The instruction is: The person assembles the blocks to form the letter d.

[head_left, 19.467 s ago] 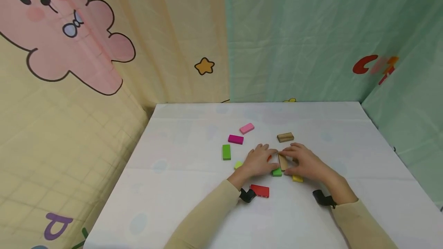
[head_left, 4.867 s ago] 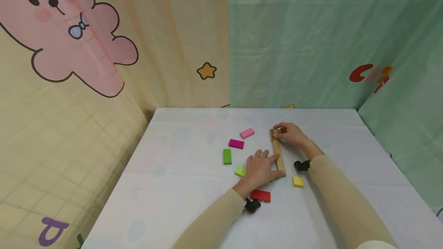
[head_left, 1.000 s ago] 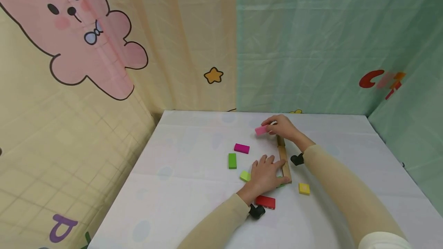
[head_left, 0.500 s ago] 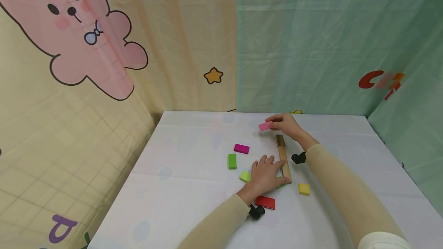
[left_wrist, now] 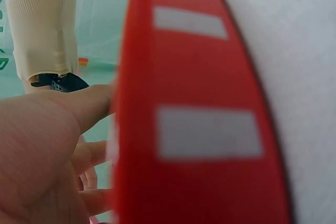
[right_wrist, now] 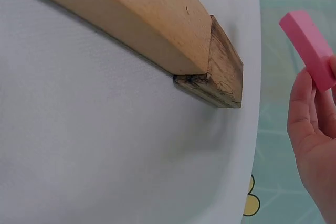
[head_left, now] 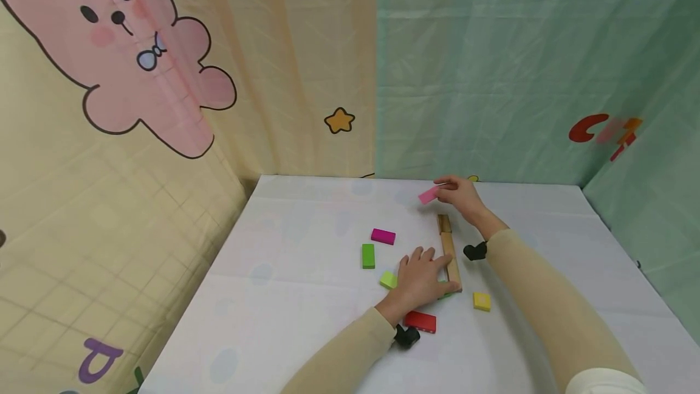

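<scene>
My right hand (head_left: 462,197) pinches a pink block (head_left: 428,194) between thumb and fingers, raised above the far part of the table; the right wrist view shows the pink block (right_wrist: 308,45) tilted. Below it, a dark-grained wooden block (head_left: 444,224) lies end to end with a paler wooden piece (head_left: 449,248), forming a line. My left hand (head_left: 420,275) rests with fingers spread beside that line, index finger and thumb touching its near part. A green block (head_left: 445,295) shows partly under the thumb. What lies under the palm is hidden.
On the white table (head_left: 262,321) lie a magenta block (head_left: 383,236), a green block (head_left: 369,256), a lime block (head_left: 388,279), a red block (head_left: 421,322) near the left wrist, and a yellow block (head_left: 482,301) at right. Printed curtains (head_left: 465,78) stand behind.
The dark-grained wooden block was moved to the far end of the pale piece. My right hand then picked up the pink block and carried it right. My left hand stays beside the line.
</scene>
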Demonstrator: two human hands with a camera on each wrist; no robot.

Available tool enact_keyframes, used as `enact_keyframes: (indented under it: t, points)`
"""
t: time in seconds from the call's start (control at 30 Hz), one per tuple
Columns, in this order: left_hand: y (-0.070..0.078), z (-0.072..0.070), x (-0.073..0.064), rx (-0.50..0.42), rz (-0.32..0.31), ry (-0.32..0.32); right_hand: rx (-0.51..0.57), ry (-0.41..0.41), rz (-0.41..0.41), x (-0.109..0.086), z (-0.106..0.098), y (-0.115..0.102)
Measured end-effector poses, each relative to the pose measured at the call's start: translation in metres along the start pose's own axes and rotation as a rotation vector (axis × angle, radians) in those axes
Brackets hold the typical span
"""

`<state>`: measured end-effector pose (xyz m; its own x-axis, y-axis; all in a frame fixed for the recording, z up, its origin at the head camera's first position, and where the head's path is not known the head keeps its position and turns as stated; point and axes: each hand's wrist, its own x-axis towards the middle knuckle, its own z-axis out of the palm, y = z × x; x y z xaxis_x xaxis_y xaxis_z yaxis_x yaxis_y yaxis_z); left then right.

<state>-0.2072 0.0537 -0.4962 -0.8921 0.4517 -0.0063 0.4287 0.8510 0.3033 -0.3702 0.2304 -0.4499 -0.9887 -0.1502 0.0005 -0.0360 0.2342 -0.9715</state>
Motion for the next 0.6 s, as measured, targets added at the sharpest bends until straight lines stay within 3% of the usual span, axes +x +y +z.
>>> enact_keyframes:
  t: [0.17, 0.6]
  points:
    - [0.001, -0.001, 0.000, 0.006, -0.003, 0.001, 0.021, 0.047, -0.020, 0.008, -0.003, 0.016]
    - [0.001, 0.001, 0.000, 0.030, -0.018, -0.003, -0.118, 0.131, -0.028, 0.010, -0.011, 0.032]
